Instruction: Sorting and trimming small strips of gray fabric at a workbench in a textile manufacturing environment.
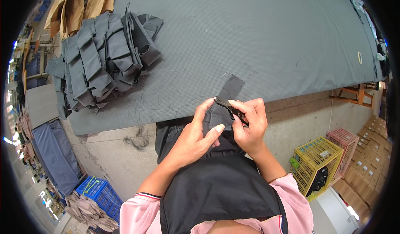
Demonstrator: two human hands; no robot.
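Observation:
My left hand (192,137) is closed on a dark grey fabric piece (231,88), pinching it between thumb and fingers at the table's near edge. One end of that piece lies up on the table and the rest hangs in front of my apron. In my right hand (253,127) is a pair of black thread snips (237,115), fingers wrapped round it. Its blades reach left across the fabric, near my left fingertips. How far the blades are apart is too small to make out. A heap of similar dark grey fabric pieces (98,57) lies on the table to the left.
Grey-green cloth covers the large table (258,38), with loose threads (160,98) scattered on it. Brown paper (81,9) stands behind the heap. On the floor are a blue crate (100,196), a yellow crate (318,161) and a pink crate (346,144); cardboard boxes (366,163) are stacked further right.

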